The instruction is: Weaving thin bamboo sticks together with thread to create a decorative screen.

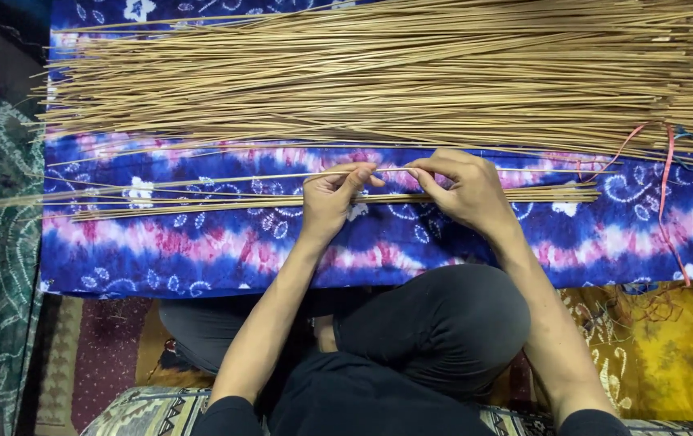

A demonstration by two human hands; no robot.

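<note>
I am pinching one thin bamboo stick [282,178] between thumb and forefinger of my left hand [332,198], and my right hand [464,190] is gripping the same stick just beside it, fingertips of both hands nearly meeting. The stick is lying level, long axis running left to right across my view, its free length reaching out past my left hand; how far it runs under my right hand I cannot tell. It is hovering over the blue and pink tie-dye cloth [201,250]. Just below it a small bundle of sticks [201,203] is resting on the cloth, parallel to it and passing under both hands. Beyond my knuckles the big heap of sticks [395,73] is spreading the same way (well apart from my fingers). Coloured strings [668,186] are trailing at the right. My bent knee [443,323] is sitting below.
</note>
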